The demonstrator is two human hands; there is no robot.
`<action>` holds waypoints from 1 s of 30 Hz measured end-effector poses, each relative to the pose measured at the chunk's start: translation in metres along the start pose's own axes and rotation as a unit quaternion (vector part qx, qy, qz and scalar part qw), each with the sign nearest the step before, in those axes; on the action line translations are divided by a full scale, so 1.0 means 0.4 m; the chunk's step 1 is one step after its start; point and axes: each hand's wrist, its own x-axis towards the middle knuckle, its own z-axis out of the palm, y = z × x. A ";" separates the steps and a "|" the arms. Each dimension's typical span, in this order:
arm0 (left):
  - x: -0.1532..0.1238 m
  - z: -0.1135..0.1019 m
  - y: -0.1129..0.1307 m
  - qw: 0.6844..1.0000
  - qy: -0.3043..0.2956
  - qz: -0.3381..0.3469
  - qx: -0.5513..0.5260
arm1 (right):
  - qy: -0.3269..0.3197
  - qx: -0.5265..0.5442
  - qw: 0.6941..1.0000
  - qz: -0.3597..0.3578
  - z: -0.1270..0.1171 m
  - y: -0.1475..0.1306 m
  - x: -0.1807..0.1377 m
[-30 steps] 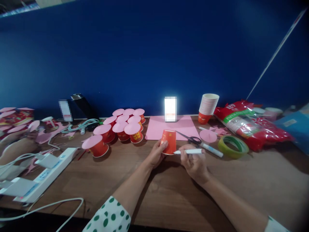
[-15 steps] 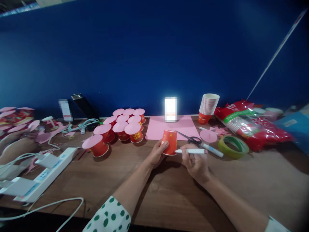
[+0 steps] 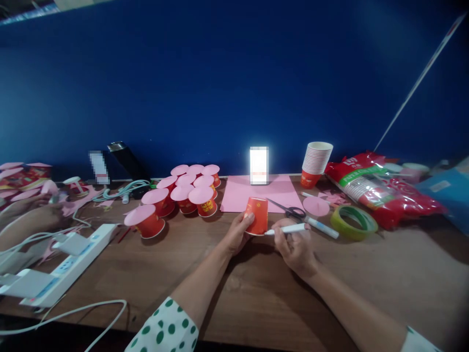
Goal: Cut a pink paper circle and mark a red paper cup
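Note:
My left hand (image 3: 238,233) grips a red paper cup (image 3: 258,215), which is turned upside down with its rim toward the table. Its thumb presses on the cup's side. In my right hand (image 3: 296,244) is a white marker pen (image 3: 287,230), whose tip reaches the cup close to the rim. Just beyond the right hand lie black-handled scissors (image 3: 295,211) and a second white pen (image 3: 321,227). A pink paper circle (image 3: 315,206) lies behind that pen. To the left stand several red cups topped with pink discs (image 3: 140,215).
A pink sheet (image 3: 234,195) lies under a bright phone (image 3: 259,166). Stacked cups (image 3: 317,161), a tape roll (image 3: 353,222) and a red plastic bag (image 3: 381,186) stand to the right. At left are a power strip (image 3: 80,259), cables and another person's hands (image 3: 32,220).
The marker has tilted, its back end rising, and its tip has shifted slightly left along the cup's lower edge. The other person's hands at far left have moved a little.

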 end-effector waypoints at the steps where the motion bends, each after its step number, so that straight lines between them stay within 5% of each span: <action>1: 0.000 0.000 0.000 1.000 0.003 0.000 0.001 | 0.003 0.000 1.000 0.000 0.000 0.000 0.000; 30: 0.004 -0.010 -0.009 1.000 -0.010 0.004 0.005 | 0.032 -0.007 0.999 -0.023 0.010 0.010 -0.005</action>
